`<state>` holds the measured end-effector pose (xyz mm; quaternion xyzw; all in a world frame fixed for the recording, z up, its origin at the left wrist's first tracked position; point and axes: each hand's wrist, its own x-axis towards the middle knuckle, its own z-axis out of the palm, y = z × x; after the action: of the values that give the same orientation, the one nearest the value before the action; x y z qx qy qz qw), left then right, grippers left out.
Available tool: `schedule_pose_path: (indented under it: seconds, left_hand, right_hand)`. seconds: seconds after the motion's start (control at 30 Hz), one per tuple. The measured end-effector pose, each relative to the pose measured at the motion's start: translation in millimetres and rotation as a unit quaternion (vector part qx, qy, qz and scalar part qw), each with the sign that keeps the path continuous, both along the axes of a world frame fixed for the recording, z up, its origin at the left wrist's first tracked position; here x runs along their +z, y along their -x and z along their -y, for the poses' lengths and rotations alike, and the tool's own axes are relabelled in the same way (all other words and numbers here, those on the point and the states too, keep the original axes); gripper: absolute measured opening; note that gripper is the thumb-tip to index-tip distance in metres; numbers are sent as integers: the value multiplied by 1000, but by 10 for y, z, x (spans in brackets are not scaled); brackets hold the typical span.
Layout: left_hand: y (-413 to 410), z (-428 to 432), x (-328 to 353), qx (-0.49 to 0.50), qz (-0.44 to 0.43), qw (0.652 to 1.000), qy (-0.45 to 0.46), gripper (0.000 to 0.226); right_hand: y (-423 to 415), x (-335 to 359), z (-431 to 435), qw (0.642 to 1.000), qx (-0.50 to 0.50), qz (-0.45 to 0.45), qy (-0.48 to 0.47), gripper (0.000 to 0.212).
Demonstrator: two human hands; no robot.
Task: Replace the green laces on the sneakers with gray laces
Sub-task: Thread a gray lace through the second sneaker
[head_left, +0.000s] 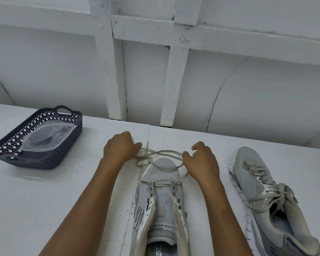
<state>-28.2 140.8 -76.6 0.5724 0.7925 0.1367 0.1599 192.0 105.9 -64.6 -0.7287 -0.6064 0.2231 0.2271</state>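
The left grip (119,148) is curled round one end of the gray lace (161,154), its fingertips hidden behind the back of the hand. The right grip (201,159) pinches the other end with bent fingers. Between them the lace crosses in loose loops that are hard to follow, then enters the toe-end eyelets of the sneaker (160,193) just below both grips on the surface (63,200), its heel cut off by the frame. Right of the right grip lies a second sneaker (262,191), laced. Well left of the left grip, a basket (70,145) holds a cloudy bag (48,136), contents unclear.
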Motion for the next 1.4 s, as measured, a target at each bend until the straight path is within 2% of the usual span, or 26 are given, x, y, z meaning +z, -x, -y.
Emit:
schedule_pose_path:
  seconds: [0.07,0.17,0.27,0.33,0.43,0.5,0.6,0.7,0.77,0.97,1.03,1.1,1.27,1.4]
  left_hand:
    - [-25,-22,-53,-18,-27,999,20,36]
    - [-108,-45,-72,-38,-37,998,21,20]
    - [-170,-57,-67,-55,-8,998,8,15]
    - [-190,-55,-40,-69,44,997,-10,17]
    - [-225,-11,80,-70,202,975,-64,13]
    - [-298,48,213,-88,289,947,-111,10]
    - [-430,143,386,-151,329,919,-155,10]
    - [-502,200,432,-208,343,905,-141,3]
    - [-526,222,425,-219,368,894,-132,6]
    - [-519,212,429,-113,518,834,-152,8]
    - [-470,199,442,-98,583,794,-144,12]
    - [-433,206,456,-114,613,771,-130,20]
    - [-430,265,480,-207,600,767,-89,33]
    - [-376,279,570,-198,632,746,-74,25]
  right_hand:
    - [50,-46,-26,999,40,-18,-23,25]
    - [132,-100,-78,995,73,-31,-61,14]
    - [191,-142,-116,988,123,-47,-75,16]
    - [200,-161,-127,981,167,-66,-69,23]
    - [199,-140,-123,974,178,-92,-106,20]
    - [222,-51,-116,969,149,-175,-93,16]
    - [254,73,-98,932,118,-341,-37,32]
    - [243,131,-83,904,70,-418,-54,28]
    - [202,138,-82,888,48,-454,-60,22]
    - [112,157,-112,846,30,-532,-26,21]
    - [70,166,-120,846,23,-531,-32,21]
    - [35,173,-123,867,32,-495,-41,21]
    - [61,211,-62,889,141,-433,-37,21]
    - [73,232,-22,910,180,-373,-16,20]
